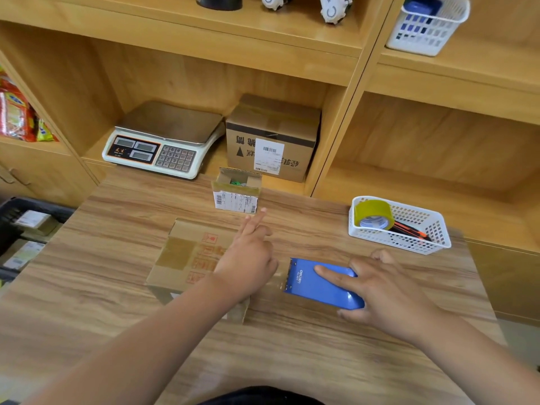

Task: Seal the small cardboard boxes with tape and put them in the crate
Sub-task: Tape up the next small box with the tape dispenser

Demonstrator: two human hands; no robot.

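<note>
Cardboard box (187, 252), small: lying at desk (321, 361) centre under the left grip (248, 255), which is pressing its 3 o'clock edge, two fingers straight. Right grip (388, 293) is curling round the blue tape dispenser (318, 282) just beside it at 3 o'clock, clear tape stretching between them. Step is probably calling for taut, low tape, centred along the lid. Crate (17, 217) is waiting at 9 o'clock.

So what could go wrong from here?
1. The toothed edge of the tape dispenser faces the left hand, close by: a slip could nick it.
2. The cardboard box is held only by that hand; the right hand pulling away may drag it askew.
3. The small open box beyond the left fingertips could get knocked.
</note>
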